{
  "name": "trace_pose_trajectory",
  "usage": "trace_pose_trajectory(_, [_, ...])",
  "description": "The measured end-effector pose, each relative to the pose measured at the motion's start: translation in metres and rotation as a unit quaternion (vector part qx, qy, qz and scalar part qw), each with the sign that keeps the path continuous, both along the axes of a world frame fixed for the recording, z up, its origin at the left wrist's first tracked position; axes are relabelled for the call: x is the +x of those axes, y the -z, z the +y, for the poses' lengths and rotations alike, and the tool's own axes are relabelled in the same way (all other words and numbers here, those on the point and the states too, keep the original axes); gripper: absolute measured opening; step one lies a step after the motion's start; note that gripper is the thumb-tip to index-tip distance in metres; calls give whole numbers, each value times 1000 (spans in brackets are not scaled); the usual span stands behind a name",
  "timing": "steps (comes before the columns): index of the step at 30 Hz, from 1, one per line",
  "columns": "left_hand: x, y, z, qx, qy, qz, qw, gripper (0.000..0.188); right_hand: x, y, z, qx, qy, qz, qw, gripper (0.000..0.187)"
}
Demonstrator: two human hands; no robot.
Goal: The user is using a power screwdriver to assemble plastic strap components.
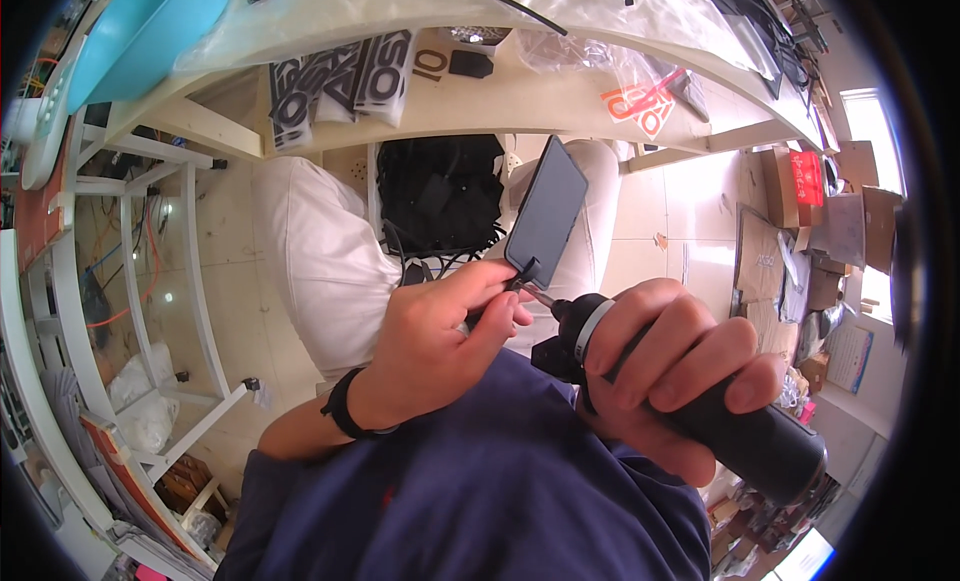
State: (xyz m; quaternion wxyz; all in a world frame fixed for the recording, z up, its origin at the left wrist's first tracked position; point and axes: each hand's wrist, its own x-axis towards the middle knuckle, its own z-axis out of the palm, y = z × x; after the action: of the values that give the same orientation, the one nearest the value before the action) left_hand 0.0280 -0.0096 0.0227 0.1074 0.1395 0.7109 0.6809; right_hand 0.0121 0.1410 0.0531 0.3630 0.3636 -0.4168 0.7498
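Observation:
My right hand (680,371) is wrapped round a black electric screwdriver (745,436) with a pale ring near its nose. The screwdriver's bit points left and meets a small black bracket (526,273) at the lower end of a flat dark rectangular panel (548,216). My left hand (455,316) pinches that lower end between thumb and fingers, with the panel tilted up and away above my lap. Its fingertips hide part of the bracket and the exact spot the bit touches. A black band circles my left wrist.
Between my knees is a container of black parts (440,196) with cables. Ahead, a pale shelf under the table holds printed plastic packets (340,86) and a small black piece (470,64). A white metal frame (195,271) stands left; cardboard boxes (790,186) are stacked right. A turquoise bin (150,36) is far left.

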Motion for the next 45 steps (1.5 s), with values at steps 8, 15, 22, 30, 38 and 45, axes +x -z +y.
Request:
trace_pose_trajectory(8, [2,0,-3,4,-3,-27,1000,18,-3,4,2,27,-35,6,999,44])
trace_pose_trajectory(15, [4,0,-4,8,-2,-40,999,16,0,4,1,32,-39,-4,999,43])
trace_pose_trajectory(22, [4,1,-4,23,11,-66,997,17,1,5,2,31,-42,-15,999,44])
trace_pose_trajectory(30, [-2,-2,-5,22,22,-71,997,17,-3,2,3,26,-37,-9,999,44])
trace_pose_trajectory(38, [-51,21,-7,-231,17,61,971,31,-1,18,7,19,3,-47,999,47])
trace_pose_trajectory(45, [-150,-54,-1,-267,-153,282,909,16,2,23,11,-63,45,-114,990,48])
